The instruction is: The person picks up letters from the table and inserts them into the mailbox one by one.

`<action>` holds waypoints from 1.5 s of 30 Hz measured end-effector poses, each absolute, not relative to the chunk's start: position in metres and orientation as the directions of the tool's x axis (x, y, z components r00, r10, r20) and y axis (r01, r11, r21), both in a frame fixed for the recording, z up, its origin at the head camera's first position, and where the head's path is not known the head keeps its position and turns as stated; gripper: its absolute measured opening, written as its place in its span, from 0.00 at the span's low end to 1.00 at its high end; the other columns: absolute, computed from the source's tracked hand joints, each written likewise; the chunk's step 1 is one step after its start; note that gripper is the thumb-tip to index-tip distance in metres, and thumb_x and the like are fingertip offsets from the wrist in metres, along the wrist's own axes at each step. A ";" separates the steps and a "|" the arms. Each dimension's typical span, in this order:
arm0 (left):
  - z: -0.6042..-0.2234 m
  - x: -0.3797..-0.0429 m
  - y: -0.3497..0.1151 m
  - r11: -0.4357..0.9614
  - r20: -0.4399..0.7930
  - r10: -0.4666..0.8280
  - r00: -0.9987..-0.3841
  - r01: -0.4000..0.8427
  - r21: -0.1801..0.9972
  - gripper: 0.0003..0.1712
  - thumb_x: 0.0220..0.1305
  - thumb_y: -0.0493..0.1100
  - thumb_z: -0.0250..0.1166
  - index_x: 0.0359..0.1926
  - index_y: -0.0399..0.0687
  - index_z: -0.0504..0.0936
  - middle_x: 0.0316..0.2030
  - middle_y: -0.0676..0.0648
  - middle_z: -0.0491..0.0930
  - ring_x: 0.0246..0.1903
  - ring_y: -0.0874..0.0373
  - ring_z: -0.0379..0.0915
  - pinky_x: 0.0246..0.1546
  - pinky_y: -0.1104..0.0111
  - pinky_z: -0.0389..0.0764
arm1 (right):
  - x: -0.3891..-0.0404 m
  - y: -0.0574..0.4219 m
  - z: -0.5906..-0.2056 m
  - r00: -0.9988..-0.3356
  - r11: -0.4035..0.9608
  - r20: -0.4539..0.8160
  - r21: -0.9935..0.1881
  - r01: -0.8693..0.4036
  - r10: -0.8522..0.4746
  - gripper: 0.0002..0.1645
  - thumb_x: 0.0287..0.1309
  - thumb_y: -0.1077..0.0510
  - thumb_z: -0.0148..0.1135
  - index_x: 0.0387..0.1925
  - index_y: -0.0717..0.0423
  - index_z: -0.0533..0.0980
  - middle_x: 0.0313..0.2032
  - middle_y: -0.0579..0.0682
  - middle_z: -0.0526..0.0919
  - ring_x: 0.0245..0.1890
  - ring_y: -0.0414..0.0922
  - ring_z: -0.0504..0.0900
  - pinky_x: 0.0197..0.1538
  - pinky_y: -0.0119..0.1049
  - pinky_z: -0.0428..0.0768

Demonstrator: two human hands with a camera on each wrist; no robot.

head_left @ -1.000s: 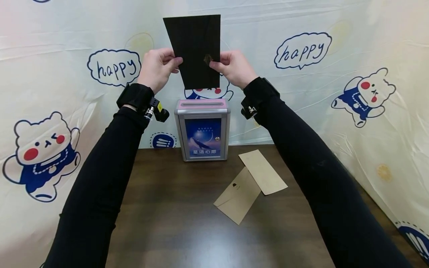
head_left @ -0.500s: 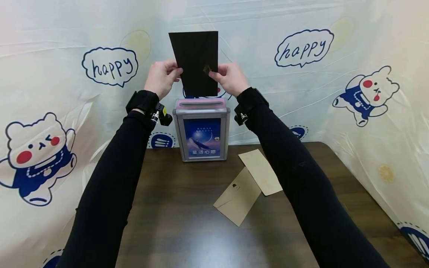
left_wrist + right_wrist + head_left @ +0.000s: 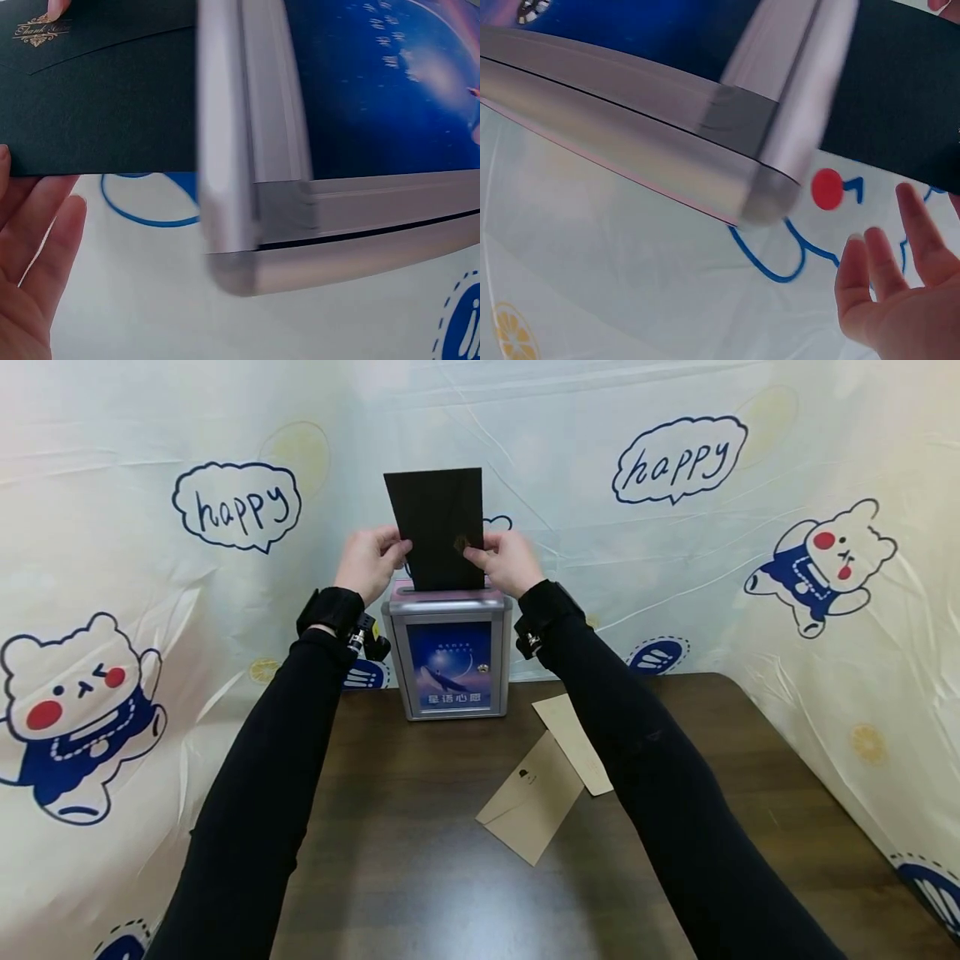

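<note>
On the brown desk (image 3: 420, 852), right of its middle, lies a tan flap envelope (image 3: 531, 802). A plain tan envelope (image 3: 566, 731) overlaps it, closer to the far edge, partly hidden by the right sleeve (image 3: 637, 752). A silver letter box (image 3: 450, 660) with a whale picture stands near the far edge. The left hand (image 3: 367, 562) pinches the left side of a dark envelope (image 3: 438, 522). The right hand (image 3: 513, 564) pinches its right side. The dark envelope is upright above the box, its low edge at the slot (image 3: 405, 592); I cannot tell if any of it is inside. Behind hangs a pale cloth (image 3: 540, 410).

If the dark envelope tips, its edge could catch on the slot and bend. If either hand pushes harder, it could go crooked and jam.

I count 3 envelopes (1 dark, 2 tan), 1 box, 1 slot and 2 hands.
</note>
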State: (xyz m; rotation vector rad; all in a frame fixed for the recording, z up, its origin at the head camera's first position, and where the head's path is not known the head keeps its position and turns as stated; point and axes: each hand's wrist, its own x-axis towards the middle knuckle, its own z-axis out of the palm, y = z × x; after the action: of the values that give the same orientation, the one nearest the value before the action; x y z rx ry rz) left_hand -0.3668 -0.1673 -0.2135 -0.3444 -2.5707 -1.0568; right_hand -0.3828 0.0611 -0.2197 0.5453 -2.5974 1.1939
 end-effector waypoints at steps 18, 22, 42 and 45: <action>-0.250 -0.371 -0.168 0.755 0.372 0.153 -0.916 0.351 0.554 0.21 0.81 0.42 0.50 0.63 0.34 0.79 0.67 0.33 0.75 0.76 0.41 0.61 0.79 0.53 0.59 | -0.380 0.064 -0.254 -0.910 0.603 0.360 -0.685 -0.408 -0.207 0.19 0.76 0.54 0.56 0.57 0.62 0.81 0.61 0.60 0.83 0.67 0.54 0.76 0.70 0.44 0.71; -0.253 -0.369 -0.169 0.771 0.338 0.140 -0.931 0.316 0.552 0.21 0.82 0.42 0.50 0.62 0.35 0.80 0.70 0.34 0.73 0.80 0.43 0.51 0.82 0.52 0.51 | -0.379 0.062 -0.255 -0.916 0.602 0.348 -0.695 -0.394 -0.198 0.20 0.76 0.53 0.56 0.58 0.62 0.80 0.67 0.58 0.79 0.72 0.52 0.72 0.75 0.43 0.68; -0.244 -0.354 -0.170 0.748 0.356 0.143 -0.924 0.336 0.572 0.22 0.81 0.45 0.50 0.65 0.37 0.78 0.71 0.36 0.72 0.81 0.45 0.50 0.82 0.51 0.49 | -0.363 0.077 -0.256 -0.923 0.624 0.336 -0.685 -0.376 -0.187 0.21 0.76 0.49 0.55 0.57 0.59 0.79 0.63 0.58 0.80 0.68 0.52 0.73 0.74 0.45 0.68; -0.242 -0.350 -0.171 0.746 0.362 0.141 -0.921 0.339 0.573 0.22 0.81 0.46 0.51 0.65 0.38 0.78 0.71 0.37 0.72 0.81 0.46 0.50 0.82 0.52 0.49 | -0.359 0.087 -0.257 -0.925 0.631 0.334 -0.682 -0.369 -0.180 0.22 0.77 0.49 0.54 0.58 0.59 0.79 0.64 0.58 0.80 0.68 0.52 0.73 0.74 0.46 0.68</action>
State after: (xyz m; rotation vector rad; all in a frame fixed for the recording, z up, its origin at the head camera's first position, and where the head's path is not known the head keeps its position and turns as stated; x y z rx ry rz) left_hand -0.3498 -0.1706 -0.2423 -0.3742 -2.6505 -0.9535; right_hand -0.3592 0.0875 -0.2571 0.4480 -2.6195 1.1731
